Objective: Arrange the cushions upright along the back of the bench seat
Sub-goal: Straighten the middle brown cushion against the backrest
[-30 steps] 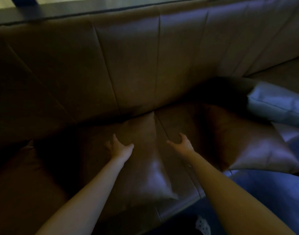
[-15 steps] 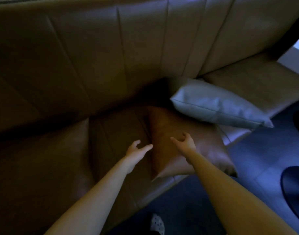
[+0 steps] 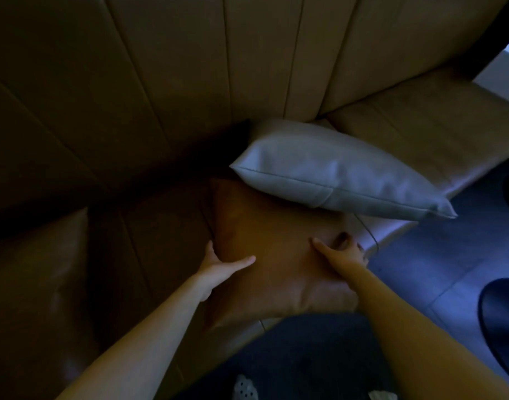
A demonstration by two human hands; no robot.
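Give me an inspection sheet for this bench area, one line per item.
Surface: brown padded bench seat with a panelled backrest; dim light.
Job's things: brown cushion lies flat on the seat; grey cushion lies on its side, partly on the brown one, one end toward the backrest. Neither stands upright yet.
Clutter: nothing seen on the seat; small pale items at the bottom edge, too dim to identify.
Grippers: left hand on the brown cushion's left edge, right hand on its right edge.
Cables: nothing seen.
Surroundings: tiled floor; a dark round object at the right.
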